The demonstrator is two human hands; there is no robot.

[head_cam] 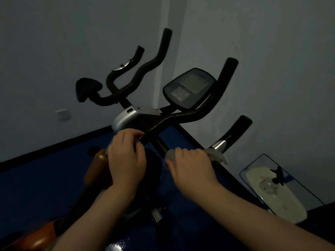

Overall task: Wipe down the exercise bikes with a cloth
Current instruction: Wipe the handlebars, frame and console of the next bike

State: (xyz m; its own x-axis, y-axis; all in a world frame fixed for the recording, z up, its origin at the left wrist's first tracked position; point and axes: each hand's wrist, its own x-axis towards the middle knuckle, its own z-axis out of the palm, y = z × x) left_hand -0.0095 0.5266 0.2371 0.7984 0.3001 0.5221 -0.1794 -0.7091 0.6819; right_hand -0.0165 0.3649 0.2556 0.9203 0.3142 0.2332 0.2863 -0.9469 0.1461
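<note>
An exercise bike stands in front of me in dim light, with black handlebars [183,117] and a console [189,88] with a grey screen. My right hand [191,169] grips a grey cloth [216,156] wrapped round the lower right handlebar, just below its chrome collar. My left hand [126,156] grips the near left end of the handlebar, fingers curled over it. A second bike's handlebars [145,69] and black saddle [88,88] stand behind, to the left.
An orange-brown frame part [96,169] runs down at the lower left. A clear container [279,192] with a pale mass and a black clip lies on the blue floor at right. Pale walls meet in a corner behind the bikes; a wall socket [62,114] sits at left.
</note>
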